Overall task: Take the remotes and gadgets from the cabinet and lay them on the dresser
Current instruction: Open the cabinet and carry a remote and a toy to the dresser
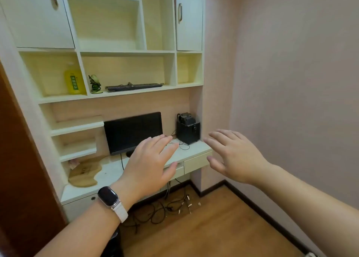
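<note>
Cream shelving [124,95] faces both empty, spread-fingered hands, left hand [149,165] and right hand [235,155]; beneath it, loose cables [182,145] could snag them.

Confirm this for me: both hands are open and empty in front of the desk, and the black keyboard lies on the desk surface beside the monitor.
Not quite. In the head view the left hand and right hand are open and empty, but the black keyboard lies on the shelf above, next to a small green ornament, not on the desk beside the monitor.

Monitor [133,132], speaker [188,129] crowding desk [114,171]
</note>
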